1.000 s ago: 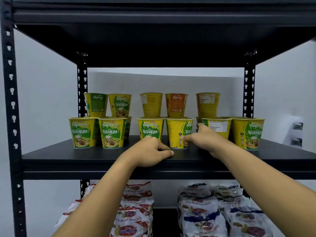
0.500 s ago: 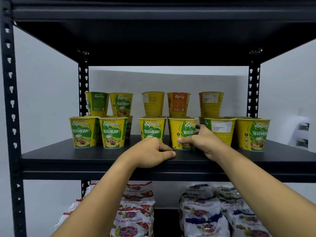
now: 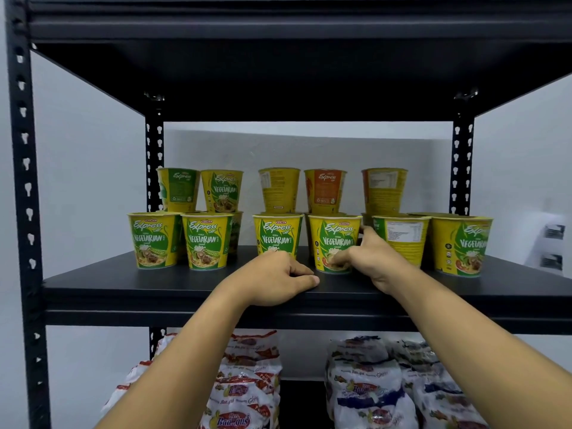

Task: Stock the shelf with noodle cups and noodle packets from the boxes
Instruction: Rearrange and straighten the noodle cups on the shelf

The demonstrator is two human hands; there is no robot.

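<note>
The noodle cup (image 3: 333, 239) being handled is yellow with a green leaf panel reading "Express Cup Vegetarian", standing upright in the front row at the middle of the frame. The right grip (image 3: 370, 263) has hold of it, thumb low on its front and forefinger hooked round its right side. The left grip (image 3: 275, 278) rests on the black shelf (image 3: 123, 286) just left of it, fingers curled under, holding nothing that I can see (its fingertips are tucked out of sight). The cups stacked behind (image 3: 280, 190) hide those beneath them. On the lower shelf lie noodle packets (image 3: 365, 385), cut off by the bottom edge and partly covered by the forearms.
</note>
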